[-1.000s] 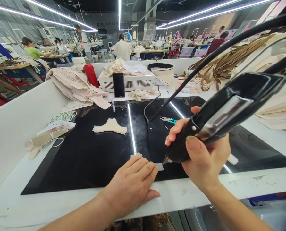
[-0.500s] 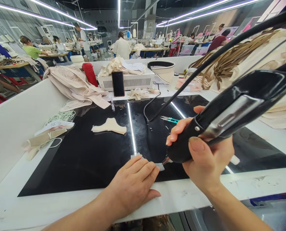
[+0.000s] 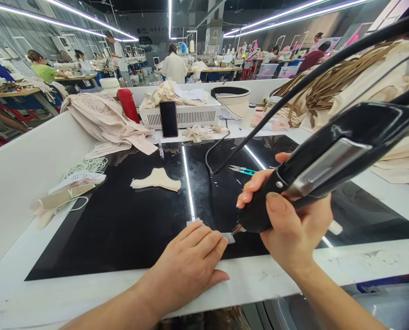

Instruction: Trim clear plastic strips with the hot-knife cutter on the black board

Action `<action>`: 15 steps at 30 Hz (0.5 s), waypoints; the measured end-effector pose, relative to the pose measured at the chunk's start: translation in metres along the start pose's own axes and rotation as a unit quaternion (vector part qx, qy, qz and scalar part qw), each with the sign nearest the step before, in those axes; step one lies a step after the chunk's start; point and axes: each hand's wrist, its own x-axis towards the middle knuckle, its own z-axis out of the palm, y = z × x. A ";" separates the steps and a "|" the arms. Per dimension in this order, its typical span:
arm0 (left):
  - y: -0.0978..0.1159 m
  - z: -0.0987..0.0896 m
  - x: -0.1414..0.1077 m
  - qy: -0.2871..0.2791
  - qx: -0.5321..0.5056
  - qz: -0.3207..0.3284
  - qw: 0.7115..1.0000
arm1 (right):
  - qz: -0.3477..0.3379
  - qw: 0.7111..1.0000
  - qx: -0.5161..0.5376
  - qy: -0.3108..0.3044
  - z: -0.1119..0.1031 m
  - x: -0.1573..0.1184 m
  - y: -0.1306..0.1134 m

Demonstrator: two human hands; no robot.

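My left hand [image 3: 194, 261] lies flat, fingers together and stretched out, over a small pale grey piece [image 3: 229, 238] on the black mat [image 3: 122, 233]. Most of that piece is hidden under the hand. My right hand [image 3: 294, 229] is wrapped round a black corded handheld tool [image 3: 328, 151] with a metal plate on its side. The tool's narrow metal tip touches or nearly touches the piece's right end. Further back on the mat lies a cream cut fabric piece [image 3: 156, 179].
Teal-handled snips [image 3: 243, 171] lie behind my right hand. A black cable [image 3: 256, 130] crosses above the mat. Behind stand a phone [image 3: 169, 119], a red container [image 3: 128, 105] and a white vented box [image 3: 197, 116]. Fabric piles flank both sides; people sit beyond.
The tool and my right hand have shifted very slightly to the left. My left hand stays in place.
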 end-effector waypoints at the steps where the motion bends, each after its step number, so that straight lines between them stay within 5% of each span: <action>1: 0.000 0.000 0.000 -0.003 0.000 0.000 1.000 | 0.000 1.000 -0.004 0.001 0.000 0.000 0.000; 15: -0.002 0.001 0.002 0.007 -0.015 -0.001 1.000 | 0.016 1.000 0.014 -0.007 -0.001 -0.007 -0.006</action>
